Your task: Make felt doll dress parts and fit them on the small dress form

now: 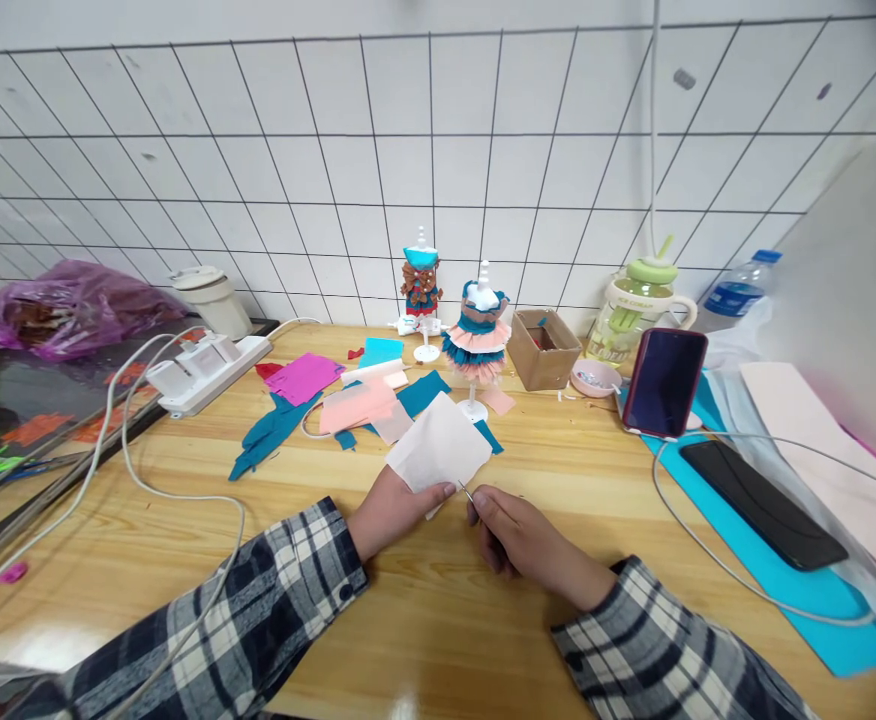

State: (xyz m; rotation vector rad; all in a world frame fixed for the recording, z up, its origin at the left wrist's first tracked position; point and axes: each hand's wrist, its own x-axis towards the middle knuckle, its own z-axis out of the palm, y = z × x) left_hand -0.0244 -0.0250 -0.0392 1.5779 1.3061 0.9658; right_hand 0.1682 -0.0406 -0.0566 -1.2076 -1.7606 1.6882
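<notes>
left hand (pixel 393 512): fingers curled, thumb tip pressed on the lower edge of one white square fabric piece (pixel 439 450), pinching it; piece lifted at a tilt above the wooden tabletop (pixel 423 620). right hand (pixel 519 542): fingertips pressed together around one thin silvery needle (pixel 466 492), tip aimed at the white piece's lower right edge, just beside the left thumb. both sleeves plaid.

beyond the white piece: scattered felt scraps (pixel 348 405) in teal, pink and magenta, too overlapped to count. two small dress-form mannequins: one in a teal and pink ruffled skirt (pixel 477 345), one further back with a brown bow (pixel 421 280). one small brown cardboard box (pixel 544 350), one pink dish (pixel 594 377), one green-lidded clear jug (pixel 637 310), one water bottle (pixel 738 290).

right: two phones, one upright in a red case (pixel 664 382), one flat black (pixel 762 502) on a blue mat (pixel 805 590). left: one white power strip (pixel 205 372), white cables (pixel 175 495) looping across. bare wood open between and ahead of the wrists.
</notes>
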